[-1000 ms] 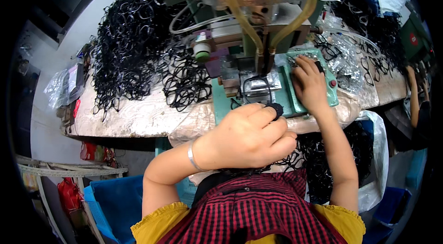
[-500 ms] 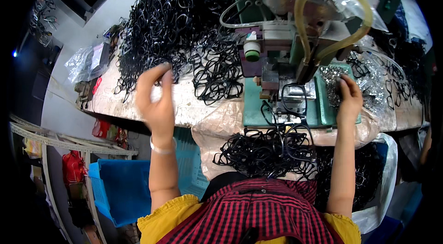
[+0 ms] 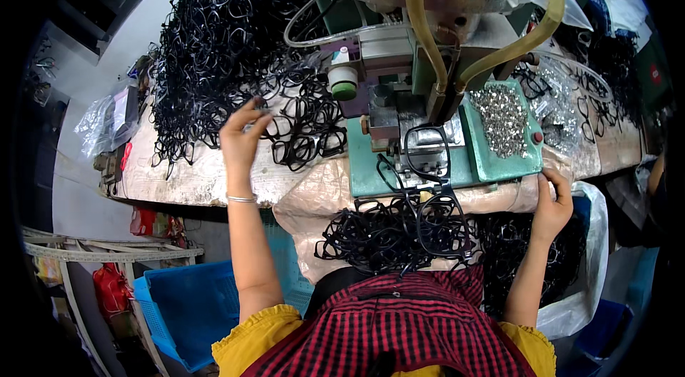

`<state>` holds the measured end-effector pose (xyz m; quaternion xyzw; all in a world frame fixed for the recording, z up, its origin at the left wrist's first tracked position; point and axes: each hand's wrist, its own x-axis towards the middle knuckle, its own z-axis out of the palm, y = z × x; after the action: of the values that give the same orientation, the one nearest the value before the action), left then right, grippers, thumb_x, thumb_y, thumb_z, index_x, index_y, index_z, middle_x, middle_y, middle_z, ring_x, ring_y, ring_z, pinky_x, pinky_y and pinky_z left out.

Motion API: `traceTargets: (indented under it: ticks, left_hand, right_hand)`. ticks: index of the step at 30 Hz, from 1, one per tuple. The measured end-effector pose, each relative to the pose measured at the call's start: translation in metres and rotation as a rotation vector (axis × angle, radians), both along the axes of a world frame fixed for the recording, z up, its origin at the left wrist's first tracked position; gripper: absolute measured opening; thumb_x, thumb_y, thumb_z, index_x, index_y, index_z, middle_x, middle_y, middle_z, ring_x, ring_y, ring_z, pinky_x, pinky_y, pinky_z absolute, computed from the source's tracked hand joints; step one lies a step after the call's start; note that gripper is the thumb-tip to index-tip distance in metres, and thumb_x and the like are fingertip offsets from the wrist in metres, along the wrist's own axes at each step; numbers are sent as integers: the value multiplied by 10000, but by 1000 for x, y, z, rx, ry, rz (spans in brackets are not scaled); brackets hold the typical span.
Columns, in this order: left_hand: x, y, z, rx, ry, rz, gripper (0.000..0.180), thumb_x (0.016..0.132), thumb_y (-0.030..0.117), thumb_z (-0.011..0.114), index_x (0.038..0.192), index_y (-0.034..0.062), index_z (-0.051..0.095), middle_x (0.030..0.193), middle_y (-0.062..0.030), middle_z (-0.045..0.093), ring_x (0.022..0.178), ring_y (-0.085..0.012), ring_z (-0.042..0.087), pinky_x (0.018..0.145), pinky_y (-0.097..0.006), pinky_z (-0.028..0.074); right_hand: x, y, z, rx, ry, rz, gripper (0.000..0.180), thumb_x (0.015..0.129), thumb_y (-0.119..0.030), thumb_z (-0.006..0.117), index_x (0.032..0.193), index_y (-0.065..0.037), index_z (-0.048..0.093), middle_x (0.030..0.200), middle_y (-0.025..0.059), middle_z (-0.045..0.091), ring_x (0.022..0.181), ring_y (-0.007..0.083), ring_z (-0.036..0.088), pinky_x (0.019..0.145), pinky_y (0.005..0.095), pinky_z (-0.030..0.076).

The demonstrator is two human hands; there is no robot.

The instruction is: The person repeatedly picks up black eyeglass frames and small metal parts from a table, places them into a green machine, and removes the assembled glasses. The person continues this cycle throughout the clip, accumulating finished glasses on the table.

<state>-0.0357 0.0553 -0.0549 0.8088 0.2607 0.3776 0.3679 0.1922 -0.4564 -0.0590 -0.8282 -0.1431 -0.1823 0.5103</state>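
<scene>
Black frames (image 3: 214, 70) — left hand (image 3: 241, 138) pinches one; right hand (image 3: 553, 206) rests loosely curled at bench edge.

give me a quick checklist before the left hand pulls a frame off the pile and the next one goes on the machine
1. Left hand at the heap of black plastic spectacle frames: ok, fingers touching frames.
2. One frame singled out: cannot tell, they lie tangled.
3. Green machine plate free: not ok, a black frame sits on it.
4. Right hand off the press: ok, at the plate's right edge.
5. Small silver metal parts in the green tray: ok.
</scene>
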Motion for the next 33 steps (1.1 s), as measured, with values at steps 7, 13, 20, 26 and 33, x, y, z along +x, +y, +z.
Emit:
traceTargets:
  ticks: [7,13,20,26,33]
  left_hand:
    - [14,33,8,-228,-252,-10,384,872,68,742,1213,-4,581,774,27,583,626,-37,479,551,-191,375]
    - [36,-20,-24,-466,-315,163,325,874,155,761,1109,44,566,859,17,621,698,-32,525,526,-173,342]
    - [50,-110,78,-270,-797,-89,126,1007,143,570,1092,59,608,976,-101,685,767,-211,672,665,-301,557]
    - [29,-188,127,416,-626,-530,88,947,117,584,993,140,655,1040,-66,707,821,-214,650,790,-398,556]
    - [77,-209,103,672,-291,-820,215,741,164,778,953,151,751,1036,-20,735,696,-220,614,816,-440,537]
  right_hand:
    - [-13,104,87,182,37,534,136,782,26,684,918,23,689,925,67,700,893,166,650,837,278,494]
    - [-25,168,85,488,127,599,212,801,19,682,1003,20,616,928,40,669,881,114,623,819,254,491]
    - [-31,171,91,645,390,689,378,819,36,677,1174,25,549,918,45,657,876,88,606,827,234,476]
    - [-49,160,116,570,316,716,451,833,38,658,1262,37,519,950,76,671,975,133,625,919,275,466]
    - [30,104,38,-522,-199,72,210,772,-151,742,967,-73,734,1222,209,635,1248,390,525,1059,470,404]
